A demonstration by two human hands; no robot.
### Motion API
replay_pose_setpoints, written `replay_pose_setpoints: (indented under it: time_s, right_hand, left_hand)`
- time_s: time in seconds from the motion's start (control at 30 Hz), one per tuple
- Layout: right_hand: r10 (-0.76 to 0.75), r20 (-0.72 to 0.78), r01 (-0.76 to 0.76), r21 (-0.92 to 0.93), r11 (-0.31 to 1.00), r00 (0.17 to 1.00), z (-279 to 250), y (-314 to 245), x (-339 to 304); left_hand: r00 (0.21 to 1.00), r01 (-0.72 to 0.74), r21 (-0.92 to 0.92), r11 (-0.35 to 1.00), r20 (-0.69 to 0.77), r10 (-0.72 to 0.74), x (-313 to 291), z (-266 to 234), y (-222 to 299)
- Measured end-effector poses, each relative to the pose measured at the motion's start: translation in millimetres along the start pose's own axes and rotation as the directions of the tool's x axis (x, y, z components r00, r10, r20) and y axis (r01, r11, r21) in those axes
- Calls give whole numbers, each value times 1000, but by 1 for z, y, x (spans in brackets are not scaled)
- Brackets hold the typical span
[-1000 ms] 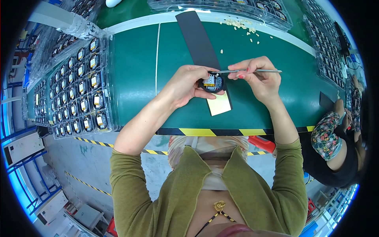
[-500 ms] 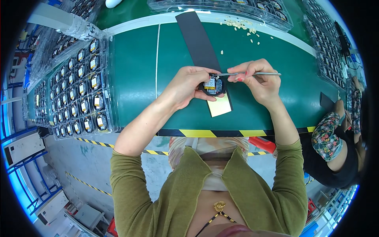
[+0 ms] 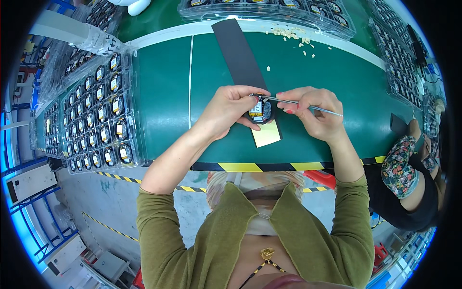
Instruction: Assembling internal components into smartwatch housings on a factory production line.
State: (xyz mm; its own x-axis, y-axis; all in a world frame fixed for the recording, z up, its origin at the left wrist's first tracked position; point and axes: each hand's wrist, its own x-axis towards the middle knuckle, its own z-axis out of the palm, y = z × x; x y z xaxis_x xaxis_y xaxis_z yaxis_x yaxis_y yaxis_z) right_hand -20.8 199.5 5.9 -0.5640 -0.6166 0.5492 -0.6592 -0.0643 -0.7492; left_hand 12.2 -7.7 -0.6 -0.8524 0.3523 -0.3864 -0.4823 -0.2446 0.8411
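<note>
My left hand (image 3: 226,110) grips a small round black electronic module (image 3: 260,111) by its left side, thumb on top and fingers beneath. A battery with a white label and yellow edge shows in the module's open face, beside small circuit parts. My right hand (image 3: 317,111) pinches thin metal tweezers (image 3: 308,104), which slant down to the right. Their tip meets the module's upper edge near my left thumb; what lies at the tip is too small to make out. Under the module runs a dark grey strip (image 3: 239,53) with a pale yellow pad (image 3: 266,135) at its near end.
Clear plastic trays of similar modules stand at the left (image 3: 103,113), the back (image 3: 269,10) and the right (image 3: 394,62). Small pale pieces (image 3: 291,33) lie scattered at the back of the green table (image 3: 166,91). At the far right sits another person (image 3: 404,183).
The tweezers' outer end has dropped, so they now slant down to the right instead of lying nearly level. The module sits slightly lower in view, still in my left hand.
</note>
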Motion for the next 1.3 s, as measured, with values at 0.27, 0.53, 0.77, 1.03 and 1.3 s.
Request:
replay_pose_setpoints:
  time_s: [0.27,0.53,0.77,1.03,1.3]
  right_hand:
    - [-167,-36,153,-244,958,985,7,-10,3]
    - [-173,-204,-23,-707,706,964,35,-11,8]
    - [-263,-118,68,-796,602,958,43,-5,8]
    - [-257,-121,67,-782,619,959,44,-7,6]
    - [-474,-188,181,-757,628,860,37,0,12]
  left_hand:
    - [992,-108,105,989,-47,114,-4,4,-2]
    - [966,-244,153,958,-45,253,-9,10,-3]
    - [897,-371,293,881,-134,422,-7,11,-16]
    - [854,-408,475,780,-102,509,-14,14,-17]
    - [819,-552,382,741,82,568,-12,5,-4]
